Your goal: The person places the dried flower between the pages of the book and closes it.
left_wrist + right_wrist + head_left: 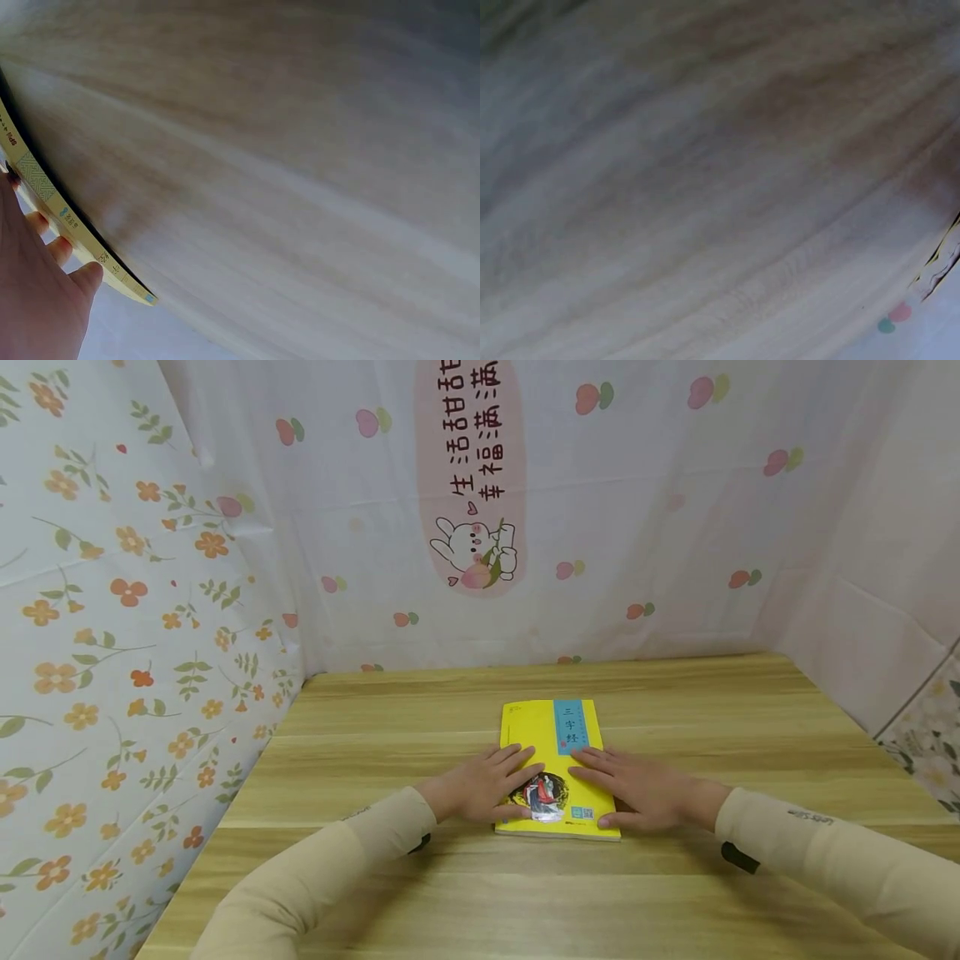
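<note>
- Head view: a thin yellow book [555, 752] lies flat and closed on the wooden table [420, 893], near the middle, with its long side running away from me. Its cover is bright yellow, with a blue vertical title strip at the upper right and a small picture of a robed figure low on the cover.
- My left hand [483, 785] rests on the book's left edge, fingers straight and spread on the cover, gripping nothing.
- My right hand [637, 789] lies flat on the right edge, fingers stretched toward the middle, thumb beside the near corner.
- Left wrist view: my fingertips [86, 274] touch the book's yellow edge, which bears a small patterned band, against blurred table grain.
- Right wrist view: mostly blurred wood; only a sliver of the book's edge shows at the right, and I cannot tell my fingers from here.
</note>
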The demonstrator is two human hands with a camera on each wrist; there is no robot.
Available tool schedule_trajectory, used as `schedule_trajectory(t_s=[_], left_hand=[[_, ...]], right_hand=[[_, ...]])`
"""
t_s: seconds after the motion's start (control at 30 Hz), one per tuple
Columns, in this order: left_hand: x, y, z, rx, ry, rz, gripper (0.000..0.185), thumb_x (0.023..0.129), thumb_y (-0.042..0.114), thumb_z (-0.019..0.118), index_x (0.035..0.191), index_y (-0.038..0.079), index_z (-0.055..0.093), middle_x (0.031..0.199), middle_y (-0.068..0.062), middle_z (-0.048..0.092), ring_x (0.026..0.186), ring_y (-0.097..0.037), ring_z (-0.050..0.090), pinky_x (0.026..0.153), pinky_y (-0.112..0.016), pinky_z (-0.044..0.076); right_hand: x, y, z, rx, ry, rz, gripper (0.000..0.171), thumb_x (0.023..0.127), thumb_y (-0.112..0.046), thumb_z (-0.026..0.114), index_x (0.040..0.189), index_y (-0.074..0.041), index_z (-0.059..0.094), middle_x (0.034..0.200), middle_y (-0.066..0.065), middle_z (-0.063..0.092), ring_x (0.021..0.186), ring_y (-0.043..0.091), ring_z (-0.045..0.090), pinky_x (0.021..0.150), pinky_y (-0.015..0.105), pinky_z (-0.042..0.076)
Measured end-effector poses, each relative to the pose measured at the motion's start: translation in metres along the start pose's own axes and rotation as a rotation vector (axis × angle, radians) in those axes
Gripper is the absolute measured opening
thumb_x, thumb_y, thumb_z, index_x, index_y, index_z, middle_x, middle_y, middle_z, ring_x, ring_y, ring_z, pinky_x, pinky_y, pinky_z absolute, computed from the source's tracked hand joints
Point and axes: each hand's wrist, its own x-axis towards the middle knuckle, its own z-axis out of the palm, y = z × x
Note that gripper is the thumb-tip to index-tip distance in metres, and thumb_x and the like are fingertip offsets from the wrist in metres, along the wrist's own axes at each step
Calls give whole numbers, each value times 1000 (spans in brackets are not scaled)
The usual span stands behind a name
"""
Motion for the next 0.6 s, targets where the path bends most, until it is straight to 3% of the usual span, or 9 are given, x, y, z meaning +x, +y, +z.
schedule_trajectory(t_s=[0.3,0.6], left_hand=[[1,1,1,0,-9,1,77,97,67,18,158,20,11,162,-8,9,146,-27,12,114,-40,15],[1,2,-1,-8,-19,-15,78,96,68,17,158,20,11,162,-8,8,147,-27,11,115,-40,13]], right_hand=[[-1,1,3,35,-66,30,78,96,-65,35,155,-15,26,162,4,13,146,26,16,109,46,29],[1,7,3,37,-29,-15,76,96,-62,41,153,-13,31,160,7,19,144,30,22,106,48,33]])
